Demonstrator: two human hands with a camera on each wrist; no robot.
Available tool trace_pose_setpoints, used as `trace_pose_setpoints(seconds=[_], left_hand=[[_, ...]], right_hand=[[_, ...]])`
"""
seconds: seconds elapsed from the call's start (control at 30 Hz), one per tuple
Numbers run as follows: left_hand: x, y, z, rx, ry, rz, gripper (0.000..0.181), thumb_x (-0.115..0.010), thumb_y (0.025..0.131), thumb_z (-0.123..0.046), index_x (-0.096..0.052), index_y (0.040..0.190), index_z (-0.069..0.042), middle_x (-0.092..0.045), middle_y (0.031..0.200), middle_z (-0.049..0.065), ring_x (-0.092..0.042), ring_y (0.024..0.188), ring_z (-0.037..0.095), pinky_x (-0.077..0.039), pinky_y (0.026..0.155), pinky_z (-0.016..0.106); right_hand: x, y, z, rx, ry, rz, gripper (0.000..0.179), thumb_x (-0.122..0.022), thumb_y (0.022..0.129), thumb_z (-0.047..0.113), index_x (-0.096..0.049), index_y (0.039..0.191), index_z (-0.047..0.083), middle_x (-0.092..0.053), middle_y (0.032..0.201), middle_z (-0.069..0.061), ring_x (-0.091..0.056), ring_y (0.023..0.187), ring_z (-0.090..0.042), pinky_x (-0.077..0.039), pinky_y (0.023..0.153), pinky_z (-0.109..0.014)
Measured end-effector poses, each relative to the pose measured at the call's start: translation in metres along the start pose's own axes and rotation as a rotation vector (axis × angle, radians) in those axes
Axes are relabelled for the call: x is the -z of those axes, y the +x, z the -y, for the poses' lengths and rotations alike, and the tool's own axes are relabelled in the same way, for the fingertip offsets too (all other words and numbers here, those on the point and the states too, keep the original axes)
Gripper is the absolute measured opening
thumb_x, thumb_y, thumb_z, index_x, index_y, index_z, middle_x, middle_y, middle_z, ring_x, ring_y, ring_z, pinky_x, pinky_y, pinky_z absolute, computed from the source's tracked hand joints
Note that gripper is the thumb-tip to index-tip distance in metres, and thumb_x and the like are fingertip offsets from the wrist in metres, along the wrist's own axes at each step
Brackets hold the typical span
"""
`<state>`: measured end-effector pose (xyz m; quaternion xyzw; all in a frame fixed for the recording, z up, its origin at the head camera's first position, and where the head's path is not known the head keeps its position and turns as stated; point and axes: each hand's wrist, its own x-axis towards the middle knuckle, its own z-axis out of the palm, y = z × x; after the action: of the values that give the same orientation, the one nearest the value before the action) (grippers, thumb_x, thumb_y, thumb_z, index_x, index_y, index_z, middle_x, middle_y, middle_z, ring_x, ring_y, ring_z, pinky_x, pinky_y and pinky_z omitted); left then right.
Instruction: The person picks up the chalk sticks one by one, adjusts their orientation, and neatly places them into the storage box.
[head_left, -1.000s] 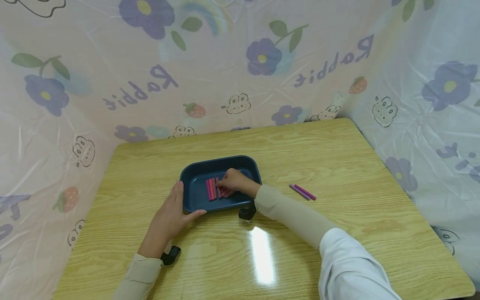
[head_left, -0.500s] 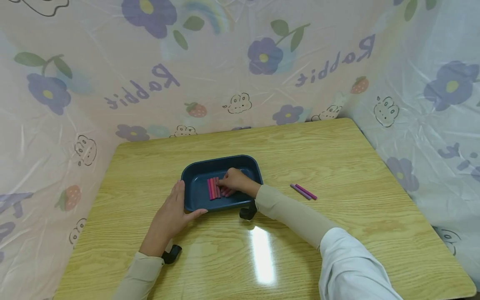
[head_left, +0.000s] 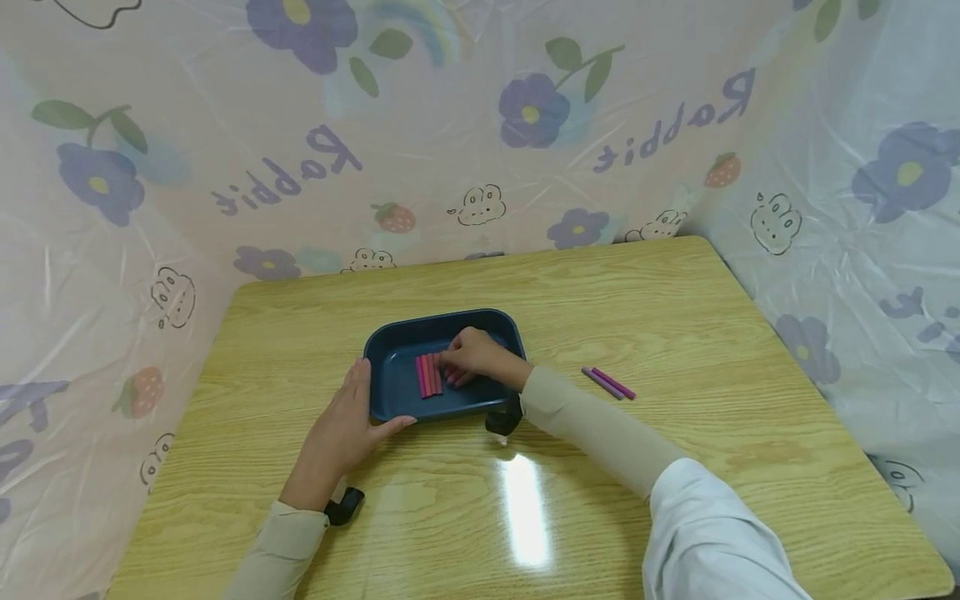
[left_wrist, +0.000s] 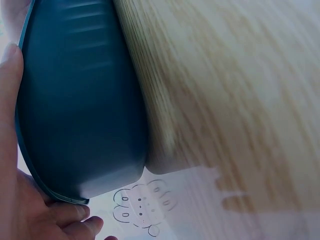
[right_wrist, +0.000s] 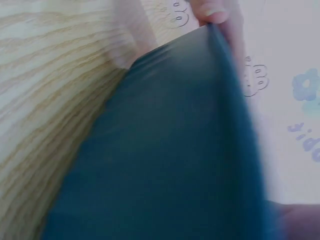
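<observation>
A dark blue tray with rounded corners stands mid-table. My left hand rests against its left end, fingers straight along that side and thumb along the near edge. In the left wrist view, fingertips reach round the tray's corner. Inside the tray, several slim pink, red and brownish sticks lie side by side in a row. My right hand is over the tray just right of this row, fingers loosely bent, its fingertips at the rightmost stick's upper end. The tray's side wall hides the sticks in the right wrist view.
Two more sticks, one purple-grey and one magenta, lie together on the wooden table to the right of the tray. A printed sheet hangs behind the table and along its sides. Black wrist devices are on both wrists.
The rightmost stick in the tray has come up against the others, closing the gap. My right hand has risen slightly and shifted right. My left hand keeps its place at the tray.
</observation>
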<state>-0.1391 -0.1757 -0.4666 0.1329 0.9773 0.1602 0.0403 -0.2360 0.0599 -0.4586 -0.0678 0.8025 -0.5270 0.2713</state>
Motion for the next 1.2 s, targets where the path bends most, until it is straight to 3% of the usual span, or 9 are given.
trace_pose_setpoints(seconds=[0.3, 0.57, 0.77, 0.93, 1.2], left_hand=[[0.001, -0.001, -0.001, 0.016, -0.008, 0.004, 0.119, -0.043, 0.072, -0.081, 0.004, 0.148, -0.002, -0.003, 0.153, 0.020, -0.009, 0.140, 0.033, -0.021, 0.107, 0.052], [0.000, 0.000, -0.001, 0.022, -0.001, 0.002, 0.120, -0.041, 0.071, -0.083, 0.005, 0.148, -0.003, -0.002, 0.154, 0.018, -0.008, 0.140, 0.032, -0.021, 0.107, 0.051], [0.001, -0.001, -0.002, 0.019, -0.011, 0.000, 0.120, -0.041, 0.071, -0.083, 0.004, 0.148, -0.003, -0.001, 0.154, 0.018, -0.008, 0.140, 0.032, -0.021, 0.107, 0.051], [0.002, -0.001, -0.003, 0.019, -0.006, 0.000, 0.119, -0.041, 0.071, -0.083, 0.005, 0.148, -0.004, -0.001, 0.154, 0.017, -0.008, 0.140, 0.031, -0.021, 0.107, 0.051], [0.002, -0.002, -0.003, 0.017, -0.003, 0.002, 0.119, -0.041, 0.071, -0.083, 0.004, 0.148, -0.003, -0.002, 0.154, 0.018, -0.008, 0.140, 0.032, -0.021, 0.107, 0.051]], right_hand=[[0.028, -0.026, 0.012, 0.069, -0.040, 0.052, 0.033, -0.060, 0.092, 0.023, -0.063, 0.103, -0.009, -0.067, 0.088, -0.018, -0.067, 0.079, -0.028, -0.055, 0.072, -0.042], [0.065, -0.052, 0.012, 0.088, -0.026, 0.048, 0.028, -0.059, 0.092, 0.026, -0.065, 0.103, 0.001, -0.062, 0.104, -0.024, -0.065, 0.088, -0.032, -0.054, 0.076, -0.043], [0.092, -0.072, 0.008, 0.079, -0.028, 0.025, 0.030, -0.058, 0.093, 0.027, -0.064, 0.106, 0.001, -0.061, 0.103, -0.025, -0.062, 0.093, -0.037, -0.054, 0.077, -0.042], [0.113, -0.087, 0.001, 0.076, -0.052, 0.002, 0.034, -0.054, 0.095, 0.025, -0.060, 0.112, -0.005, -0.062, 0.101, -0.022, -0.062, 0.094, -0.034, -0.053, 0.078, -0.041], [0.140, -0.106, -0.017, 0.064, -0.046, -0.037, 0.035, -0.055, 0.095, 0.028, -0.060, 0.112, -0.001, -0.063, 0.098, -0.014, -0.062, 0.092, -0.029, -0.049, 0.084, -0.047]])
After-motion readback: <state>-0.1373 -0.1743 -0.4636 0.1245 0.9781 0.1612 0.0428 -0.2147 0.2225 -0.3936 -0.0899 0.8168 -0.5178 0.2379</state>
